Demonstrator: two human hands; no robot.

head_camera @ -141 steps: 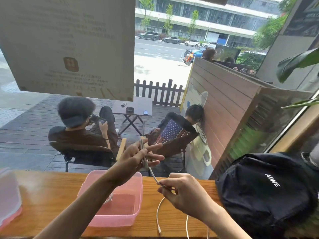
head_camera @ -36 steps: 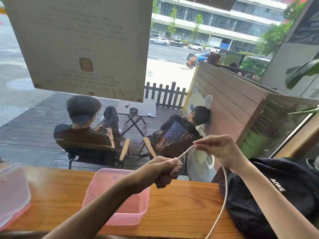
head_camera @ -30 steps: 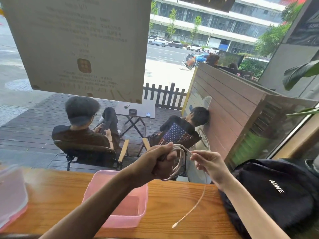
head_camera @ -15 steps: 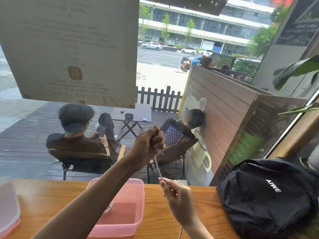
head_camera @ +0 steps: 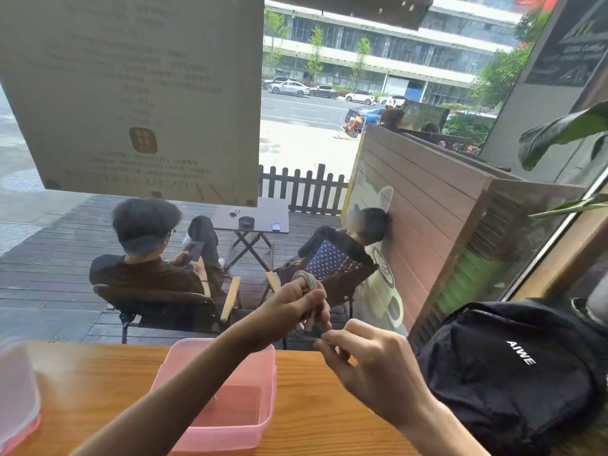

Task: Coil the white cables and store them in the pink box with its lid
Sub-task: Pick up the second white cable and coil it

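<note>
The left hand (head_camera: 289,311) is raised above the warm wooden desk (head_camera: 98,383), its fingers curled round a bundle of thin white cable (head_camera: 309,284) whose loops arch over the top of the fist and hang down past the fingertips; holding the coil up and clear of the desk seems meant to keep the loops together and leave room to work on them. The right hand (head_camera: 368,366) sits just beside and slightly below it, thumb and forefinger closed in a pinch on what looks like the cable's loose end, though that end is thin and blurred here. By my reading, the free tail is being wrapped or tucked to lock the coil before storing. The translucent pink plastic box (head_camera: 230,406) stands open on the desk directly under the left forearm, close at hand for the drop. At the far left edge stands a cloudy translucent piece with a pink rim (head_camera: 16,399), possibly the lid. A black fabric backpack (head_camera: 513,373) rests to the right.
</note>
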